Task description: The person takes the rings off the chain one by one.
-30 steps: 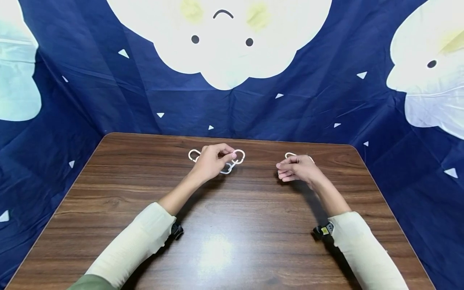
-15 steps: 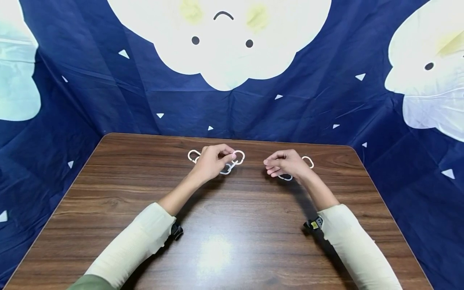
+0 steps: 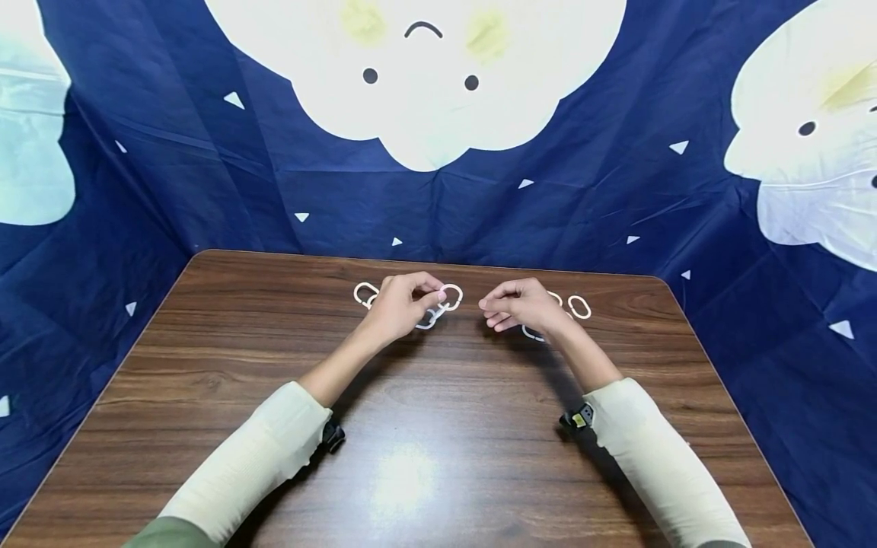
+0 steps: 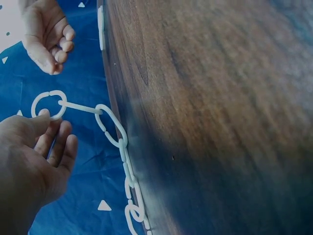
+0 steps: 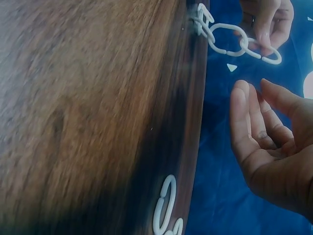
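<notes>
My left hand (image 3: 400, 308) pinches the end link (image 4: 64, 99) of a white plastic chain between thumb and fingers. From it the chain (image 4: 80, 107) hangs in joined oval links down to the tabletop, partly hidden behind the hand in the head view. To the right, my right hand (image 3: 524, 304) is held above the table, thumb and fingers apart and loosely bent, with nothing between them in the right wrist view. Its fingertips point toward the held link, a short gap away. Behind and under this hand lie separate white links (image 5: 172, 193), some partly covered by it.
A brown wood-grain table (image 3: 438, 396) carries everything, its back edge close beyond the hands. Dark blue cloth (image 3: 438, 213) with white cloud shapes hangs around it. One loose oval link (image 3: 588, 308) lies right of the right wrist.
My right hand has moved left toward the left hand, uncovering links on the table behind it. The left hand stays in place with the chain link.
</notes>
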`<state>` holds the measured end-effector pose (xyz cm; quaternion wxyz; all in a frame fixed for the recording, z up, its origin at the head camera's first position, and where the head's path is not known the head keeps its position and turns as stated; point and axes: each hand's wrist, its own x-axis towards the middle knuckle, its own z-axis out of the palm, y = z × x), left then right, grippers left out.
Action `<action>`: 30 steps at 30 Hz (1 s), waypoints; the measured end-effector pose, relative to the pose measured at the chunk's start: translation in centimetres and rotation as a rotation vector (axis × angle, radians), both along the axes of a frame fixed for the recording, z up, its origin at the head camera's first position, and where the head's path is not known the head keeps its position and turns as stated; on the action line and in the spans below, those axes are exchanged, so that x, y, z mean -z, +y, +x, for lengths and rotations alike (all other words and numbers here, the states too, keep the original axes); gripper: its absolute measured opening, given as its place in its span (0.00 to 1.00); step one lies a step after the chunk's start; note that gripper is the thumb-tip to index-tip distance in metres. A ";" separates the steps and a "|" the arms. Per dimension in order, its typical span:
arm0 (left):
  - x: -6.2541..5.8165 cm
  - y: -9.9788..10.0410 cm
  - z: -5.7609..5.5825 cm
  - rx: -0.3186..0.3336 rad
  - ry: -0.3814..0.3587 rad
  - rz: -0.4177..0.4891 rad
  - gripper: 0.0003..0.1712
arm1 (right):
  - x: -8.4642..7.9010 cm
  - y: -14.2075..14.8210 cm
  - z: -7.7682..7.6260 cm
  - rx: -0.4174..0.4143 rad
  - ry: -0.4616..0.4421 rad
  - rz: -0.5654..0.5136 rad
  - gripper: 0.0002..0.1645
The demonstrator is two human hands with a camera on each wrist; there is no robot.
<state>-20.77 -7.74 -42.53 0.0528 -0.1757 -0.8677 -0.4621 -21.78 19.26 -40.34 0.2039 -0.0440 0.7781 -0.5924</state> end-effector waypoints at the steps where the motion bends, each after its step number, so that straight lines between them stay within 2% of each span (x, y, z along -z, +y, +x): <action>1: 0.0 0.0 0.0 0.000 -0.002 0.000 0.09 | 0.0 -0.1 0.0 0.000 0.000 -0.002 0.12; 14: -0.3 0.1 0.0 -0.006 -0.019 -0.006 0.11 | -0.6 -1.3 -0.3 -0.005 0.030 -0.007 0.09; 22: -0.2 0.3 -0.1 0.001 -0.020 -0.004 0.10 | -1.0 -1.8 -0.3 0.027 0.049 -0.031 0.12; 30: 0.0 0.5 -0.1 0.007 -0.008 -0.008 0.08 | -1.1 -2.3 -0.5 0.018 0.082 -0.055 0.15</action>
